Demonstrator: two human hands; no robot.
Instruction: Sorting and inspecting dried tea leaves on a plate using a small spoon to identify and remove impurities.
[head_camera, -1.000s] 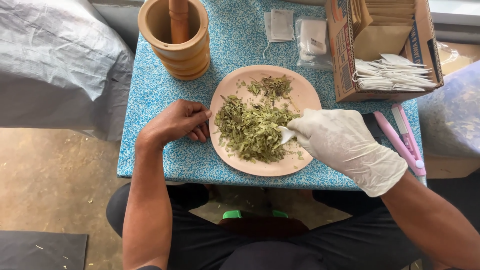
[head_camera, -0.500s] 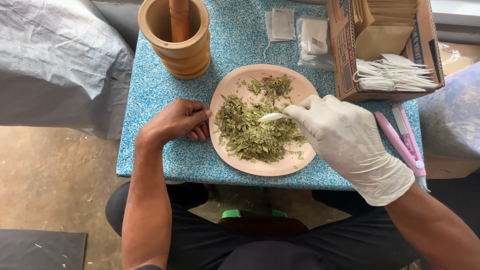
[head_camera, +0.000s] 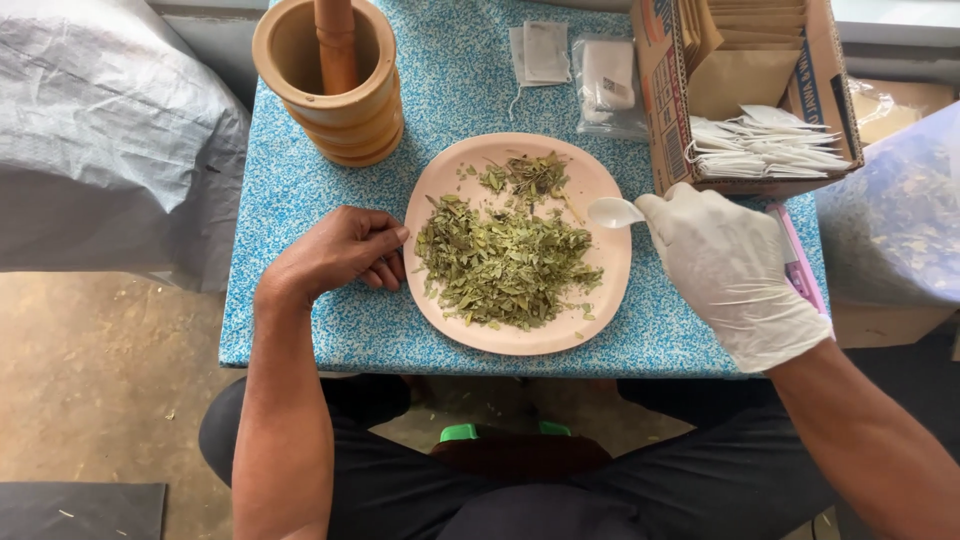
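Observation:
A pale pink plate (head_camera: 600, 190) in the middle of a blue speckled table holds a heap of dried green leaves (head_camera: 500, 265) and a smaller pile of them (head_camera: 525, 175) at its far side. My right hand (head_camera: 735, 270), in a white glove, holds a small white plastic spoon (head_camera: 612, 211) over the plate's right rim, its bowl lifted clear of the leaves. My bare left hand (head_camera: 335, 252) rests on the table with fingers curled, touching the plate's left edge.
A wooden mortar (head_camera: 330, 85) with a pestle (head_camera: 335, 45) stands at the back left. A cardboard box (head_camera: 740, 90) with brown envelopes and white filter bags sits back right. Small white bags (head_camera: 540, 50), a clear packet (head_camera: 607, 80), a pink sealer (head_camera: 800, 265), grey sacks (head_camera: 100, 140) alongside.
My right hand has lifted the spoon out of the leaf heap and drawn it back to the plate's right rim. The left hand has stayed put.

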